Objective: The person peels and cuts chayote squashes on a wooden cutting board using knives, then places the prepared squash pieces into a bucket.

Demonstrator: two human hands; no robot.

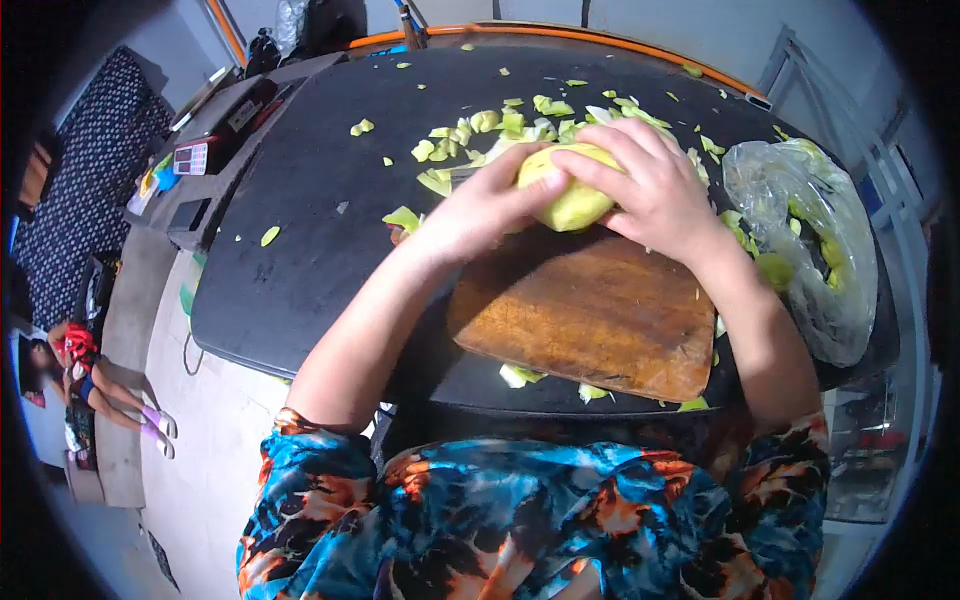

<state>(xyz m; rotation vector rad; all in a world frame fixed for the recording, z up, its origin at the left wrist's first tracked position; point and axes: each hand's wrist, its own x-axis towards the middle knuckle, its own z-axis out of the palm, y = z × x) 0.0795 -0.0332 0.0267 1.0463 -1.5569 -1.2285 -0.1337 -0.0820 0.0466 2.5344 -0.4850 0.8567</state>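
Both my hands grip a large rounded yellow-green fruit [578,208] that looks peeled; I cannot tell its exact kind. My left hand [492,200] wraps its left side, thumb pressed on the front. From the right and above, my right hand [650,180] curls its fingers over it. They hold it over the far edge of a wooden cutting board [590,325]. Pale green peelings and cut pieces [462,132] are scattered behind my hands. A small reddish-brown item, mostly hidden, lies beside my left wrist.
On the right side of the black table [310,220] lies a clear plastic bag [835,215] with green pieces inside. A bench at the left holds a device with a red-edged panel [192,157] and a dark flat object [189,214]. Farther left, a person [85,365] sits.
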